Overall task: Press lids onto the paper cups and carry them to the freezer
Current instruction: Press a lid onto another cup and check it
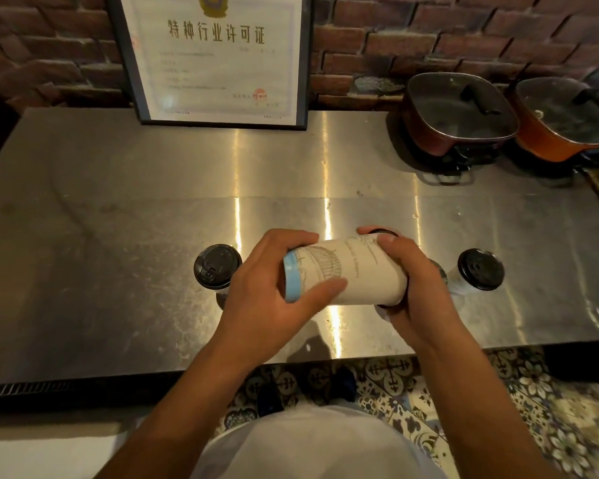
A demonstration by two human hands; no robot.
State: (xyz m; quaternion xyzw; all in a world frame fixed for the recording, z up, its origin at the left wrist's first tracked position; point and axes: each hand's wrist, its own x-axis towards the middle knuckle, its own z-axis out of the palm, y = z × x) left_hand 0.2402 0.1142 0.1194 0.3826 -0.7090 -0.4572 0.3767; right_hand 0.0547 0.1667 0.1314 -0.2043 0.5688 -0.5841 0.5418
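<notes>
So the tall white paper cup with the line drawing and pale blue band point(344, 274) is lying on its side in the air, held just above the brushed steel table point(118, 188) — long axis running left to right across the person's body. The blue-banded base end points left and sits in the left hand point(274, 288), fingers and thumb curled round it. The mouth end points right, and the right hand point(408, 281) is cupped over that end with a black plastic lid point(382, 232) mostly hidden under the palm; only a sliver of its rim peeks out at the top and bottom. I can't tell whether it's fully snapped on.

That's the bit that matters, I reckon: the push has to go along the cup's axis, right hand driving leftward while the left braces the base. Squeeze the paper wall too hard and it'll probably buckle.

Two more cups already wear lids and stand upright on the table — one black-lidded cup point(217, 266) just left of the left hand, another black-lidded cup point(480, 269) off to the right, near the right wrist. The freezer isn't in view.
</notes>
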